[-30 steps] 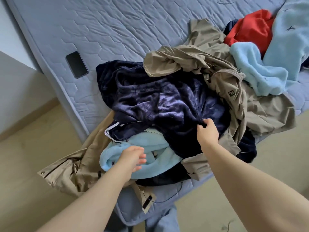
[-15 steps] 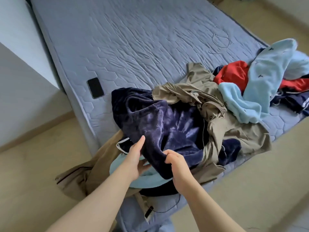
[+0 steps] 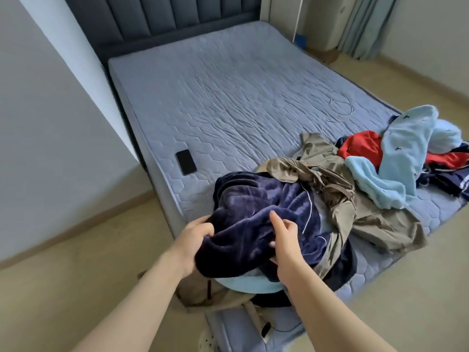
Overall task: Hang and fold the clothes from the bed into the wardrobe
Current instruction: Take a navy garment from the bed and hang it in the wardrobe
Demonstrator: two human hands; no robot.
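Since 0.5 s ago: my left hand (image 3: 194, 240), then flat and open beside the cloth, has closed on the near left edge of the navy fleece (image 3: 253, 209). The bunch has risen a little off the pile. View has tipped up.

Left hand: fingers curled over the fleece edge, gripping it. Right hand (image 3: 285, 243): lower fingers curled into the near right part of the same fleece, index finger straight and pointing far. Both arms bare.

Navy fleece: at the near corner of the mattress (image 3: 241, 92), on top of the pile, white piping showing on its right side. Under it, a blue cloth (image 3: 243, 285). Khaki jacket (image 3: 368, 219) lies touching the fleece on its right.

Phone (image 3: 186, 162): screen up, near the left mattress edge, apart from the clothes.

Far right: blue fleece (image 3: 403, 153) draped over a red garment (image 3: 360, 146).

Farthest: dark padded headboard (image 3: 177, 19).
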